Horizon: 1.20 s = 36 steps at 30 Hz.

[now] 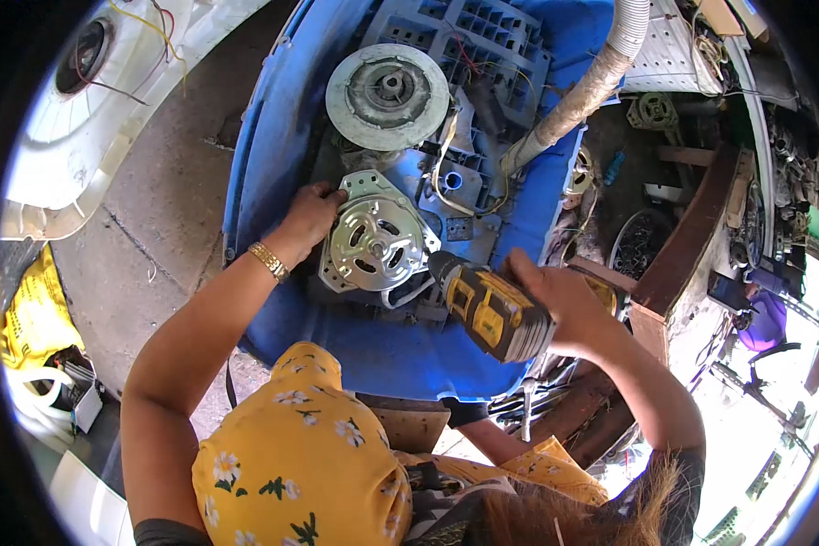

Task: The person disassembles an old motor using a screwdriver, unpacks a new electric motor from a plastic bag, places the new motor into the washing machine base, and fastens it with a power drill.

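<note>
A silvery electric motor point(379, 238) with a round slotted cover and a cornered mounting plate sits inside the blue plastic machine casing point(273, 146). At the plate's upper left edge, my left hand point(315, 215) is closed, its thumb and fingers gripping the motor. My right hand point(555, 300) is wrapped around a yellow-and-black cordless drill point(491, 309). The drill's chuck points at the right corner of the motor's plate; whether the bit touches a screw there cannot be made out. Just above the motor lies a large pale pulley wheel point(389, 96).
A grey corrugated hose point(573, 105) runs out of the casing at upper right. Loose wires hang near the motor. A white machine tub point(73, 136) stands at left, above a yellow bag point(41, 309). Wooden beams point(692, 237) and scrap parts crowd the right side. Yellow floral cloth point(291, 446) covers my lap.
</note>
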Available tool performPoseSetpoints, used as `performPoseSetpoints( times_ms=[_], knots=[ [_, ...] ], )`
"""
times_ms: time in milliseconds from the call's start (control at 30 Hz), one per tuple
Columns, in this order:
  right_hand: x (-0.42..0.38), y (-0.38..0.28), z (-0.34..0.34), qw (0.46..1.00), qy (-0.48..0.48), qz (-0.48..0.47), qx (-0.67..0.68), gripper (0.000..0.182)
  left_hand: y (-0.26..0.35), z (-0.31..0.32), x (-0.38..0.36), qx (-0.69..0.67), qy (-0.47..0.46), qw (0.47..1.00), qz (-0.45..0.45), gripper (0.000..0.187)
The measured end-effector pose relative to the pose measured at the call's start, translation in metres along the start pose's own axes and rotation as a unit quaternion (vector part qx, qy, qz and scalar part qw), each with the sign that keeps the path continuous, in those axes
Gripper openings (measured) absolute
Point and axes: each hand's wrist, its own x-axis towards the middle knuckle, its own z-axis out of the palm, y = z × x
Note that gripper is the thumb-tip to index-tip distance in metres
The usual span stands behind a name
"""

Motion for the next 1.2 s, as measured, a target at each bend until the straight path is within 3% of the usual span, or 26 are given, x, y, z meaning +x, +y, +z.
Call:
performPoseSetpoints(
  times_ms=[367,467,600,700,733,833,867,967,1033,1067,1167,1200],
  knots=[
    [0.021,-0.027,-0.016,0.994,-0.042,-0.026,-0.099,0.047,-0.008,0.007,0.005,-0.028,0.027,0.999,0.013,0.031],
    [0.009,-0.015,-0.01,0.997,-0.025,-0.038,-0.064,0.048,0.0,0.005,0.0,-0.172,0.06,0.983,-0.012,0.031],
    [0.001,-0.009,-0.005,0.998,0.018,-0.058,-0.027,0.047,0.01,-0.013,-0.007,-0.372,0.087,0.924,0.0,0.025],
    [0.001,-0.024,-0.011,0.998,-0.01,-0.014,-0.053,0.045,0.02,-0.009,-0.018,-0.426,0.04,0.904,-0.014,0.022],
    [-0.001,-0.034,-0.016,0.996,0.001,-0.027,-0.08,0.043,0.025,-0.005,-0.019,-0.476,0.02,0.879,-0.009,0.024],
    [-0.011,-0.043,-0.023,0.991,0.059,-0.074,-0.093,0.039,0.025,-0.006,-0.012,-0.481,-0.025,0.876,0.001,0.021],
    [-0.016,-0.042,-0.03,0.996,0.022,-0.021,-0.085,0.04,0.026,-0.006,-0.011,-0.501,-0.044,0.864,0.007,0.019],
    [-0.021,-0.03,-0.036,0.986,0.116,0.043,0.107,0.043,0.03,-0.006,-0.009,-0.542,-0.084,0.836,0.016,0.016],
    [-0.018,-0.006,-0.012,0.911,0.188,0.09,0.356,0.051,0.027,-0.002,-0.004,-0.544,-0.091,0.834,0.007,0.017],
    [-0.012,-0.003,-0.017,0.939,0.206,0.034,0.275,0.053,0.026,-0.002,-0.002,-0.539,-0.106,0.835,0.002,0.017],
    [0.01,-0.005,-0.018,0.948,0.244,-0.08,0.188,0.058,0.03,-0.005,-0.002,-0.533,-0.13,0.836,-0.011,0.016],
    [0.016,-0.009,-0.014,0.929,0.228,-0.054,0.286,0.058,0.033,-0.005,-0.004,-0.537,-0.127,0.834,-0.016,0.016]
  ],
)
